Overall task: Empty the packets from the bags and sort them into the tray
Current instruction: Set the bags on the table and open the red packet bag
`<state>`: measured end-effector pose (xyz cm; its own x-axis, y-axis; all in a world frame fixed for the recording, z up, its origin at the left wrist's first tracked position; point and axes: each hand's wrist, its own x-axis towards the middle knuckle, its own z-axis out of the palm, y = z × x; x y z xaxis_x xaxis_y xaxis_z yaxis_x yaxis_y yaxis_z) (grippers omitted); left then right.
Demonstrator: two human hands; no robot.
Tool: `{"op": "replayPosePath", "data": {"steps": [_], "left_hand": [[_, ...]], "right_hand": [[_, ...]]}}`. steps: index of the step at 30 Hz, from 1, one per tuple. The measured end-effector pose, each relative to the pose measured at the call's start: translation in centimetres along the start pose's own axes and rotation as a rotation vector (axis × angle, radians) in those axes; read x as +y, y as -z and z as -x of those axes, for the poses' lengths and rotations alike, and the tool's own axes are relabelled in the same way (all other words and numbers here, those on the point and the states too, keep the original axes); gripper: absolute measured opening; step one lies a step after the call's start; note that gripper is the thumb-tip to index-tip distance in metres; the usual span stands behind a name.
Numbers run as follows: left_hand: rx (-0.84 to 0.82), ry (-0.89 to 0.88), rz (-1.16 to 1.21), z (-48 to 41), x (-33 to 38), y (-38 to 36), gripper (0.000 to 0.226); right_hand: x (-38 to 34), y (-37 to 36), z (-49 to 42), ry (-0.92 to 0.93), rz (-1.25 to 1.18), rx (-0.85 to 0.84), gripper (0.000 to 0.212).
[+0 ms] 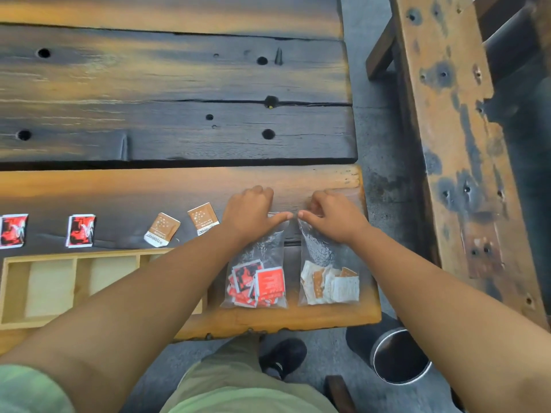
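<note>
- The head camera looks down on two clear bags. They lie side by side on the wooden table (179, 186), right in front of the person and near the table's right end
- The bag of red packets (259, 251) is on the left. The bag of white and orange packets (322, 251) is just beside it on the right, with a thin gap between them
- Each bag is long, and its long way runs from the person out across the table. The packets are bunched at the near end, and the mouth is at the far end, under the hands
- The left hand (253, 213) sits on the far end of the red bag. Its fingers curl down over the top edge and its thumb lies flat on the plastic, so it looks to be holding that end
- The right hand (331, 219) does the same on the other bag, and its curled fingers seem to pinch the top (the two thumb tips nearly meet in the middle)
- The wooden tray (9, 290) lies to the left of the bags, partly under the left forearm. So the left hand is the nearer one to it, and the packets will have to travel left
- Past the tray, in a row on the table, are two loose red packets (81, 231) and two loose orange packets (162, 229)
- I think the step now is opening the bags. Both still look full, so most of the job is left
</note>
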<state>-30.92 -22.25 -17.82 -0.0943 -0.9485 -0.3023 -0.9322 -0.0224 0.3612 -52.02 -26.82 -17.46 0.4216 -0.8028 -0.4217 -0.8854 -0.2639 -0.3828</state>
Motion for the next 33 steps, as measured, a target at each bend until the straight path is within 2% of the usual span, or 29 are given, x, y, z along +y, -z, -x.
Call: {"op": "replayPosePath", "data": {"steps": [5,12,20,24,27,33], "left_hand": [[0.045,0.012,0.051,2.3,-0.4,2.5,0.054],[0.068,0.178,0.235,7.6,-1.0,2.4,0.042],[0.102,0.380,0.489,13.6,0.2,-1.4,0.055],[0.068,0.464,0.525,15.5,1.0,-3.9,0.063],[0.074,0.531,0.550,16.1,1.2,-4.8,0.055],[0.131,0.648,0.799,15.8,0.7,-5.3,0.046]], "right_hand": [[-2.0,1.3,2.1,-0.044,-0.088,0.148,0.028],[-4.7,-0.1,6.2,-0.032,-0.155,0.203,0.023],[-7.2,-5.0,10.7,-0.132,-0.408,0.067,0.032],[-7.4,-6.5,11.6,-0.332,-0.682,-0.034,0.051],[-7.2,-7.0,11.4,-0.374,-0.723,-0.075,0.055],[-8.1,-7.9,10.5,-0.420,-0.788,-0.129,0.055]]}}
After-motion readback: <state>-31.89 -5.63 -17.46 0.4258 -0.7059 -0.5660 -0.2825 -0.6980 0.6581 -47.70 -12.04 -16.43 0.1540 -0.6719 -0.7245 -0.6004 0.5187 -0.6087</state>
